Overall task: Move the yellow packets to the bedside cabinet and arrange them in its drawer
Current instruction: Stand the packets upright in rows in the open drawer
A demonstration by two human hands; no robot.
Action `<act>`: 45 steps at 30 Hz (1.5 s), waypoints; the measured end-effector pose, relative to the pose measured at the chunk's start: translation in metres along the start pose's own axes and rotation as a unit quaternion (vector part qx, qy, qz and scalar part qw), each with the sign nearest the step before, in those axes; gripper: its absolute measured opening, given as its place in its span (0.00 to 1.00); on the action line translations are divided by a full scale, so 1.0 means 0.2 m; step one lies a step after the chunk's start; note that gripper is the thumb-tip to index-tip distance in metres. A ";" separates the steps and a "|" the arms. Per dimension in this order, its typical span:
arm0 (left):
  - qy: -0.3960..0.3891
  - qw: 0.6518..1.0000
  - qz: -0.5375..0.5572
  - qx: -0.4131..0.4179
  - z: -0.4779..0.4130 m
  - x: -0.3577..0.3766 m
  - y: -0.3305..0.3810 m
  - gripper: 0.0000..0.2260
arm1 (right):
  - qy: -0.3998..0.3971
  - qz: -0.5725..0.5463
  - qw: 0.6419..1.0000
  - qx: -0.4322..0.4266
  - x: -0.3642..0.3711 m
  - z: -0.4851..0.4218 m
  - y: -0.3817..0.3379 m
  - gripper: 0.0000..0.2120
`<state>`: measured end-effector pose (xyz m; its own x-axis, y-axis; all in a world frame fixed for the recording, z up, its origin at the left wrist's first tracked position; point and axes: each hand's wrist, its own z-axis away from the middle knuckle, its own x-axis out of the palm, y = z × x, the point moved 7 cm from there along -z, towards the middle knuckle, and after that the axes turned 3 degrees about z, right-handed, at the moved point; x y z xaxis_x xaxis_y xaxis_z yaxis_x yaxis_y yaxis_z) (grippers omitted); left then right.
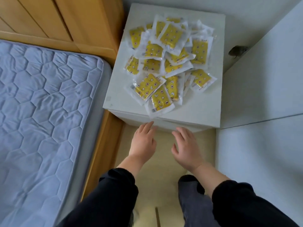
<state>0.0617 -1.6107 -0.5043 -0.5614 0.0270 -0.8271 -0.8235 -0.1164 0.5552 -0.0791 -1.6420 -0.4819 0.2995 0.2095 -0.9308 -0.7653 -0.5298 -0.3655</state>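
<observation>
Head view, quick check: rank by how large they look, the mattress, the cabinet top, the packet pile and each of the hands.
1. blue quilted mattress
2. white cabinet top
3. pile of yellow packets
4. left hand and right hand: they look alike, so unranked; both are nearest the camera, which enlarges them.

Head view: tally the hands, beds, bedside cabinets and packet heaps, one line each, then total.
Hands: 2, left hand and right hand
Bed: 1
Bedside cabinet: 1
Heap of yellow packets: 1
Total: 5
</observation>
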 end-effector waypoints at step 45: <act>0.287 0.943 -0.151 0.075 0.13 0.10 0.00 0.23 | 0.214 -0.001 0.975 -0.067 0.13 0.20 0.10 0.04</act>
<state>0.0476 -1.5837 -0.5188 -0.1991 -0.5101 -0.8367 -0.9650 -0.0468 0.2581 -0.1091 -1.6135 -0.5125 0.5325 -0.1360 -0.8354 -0.6915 -0.6391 -0.3367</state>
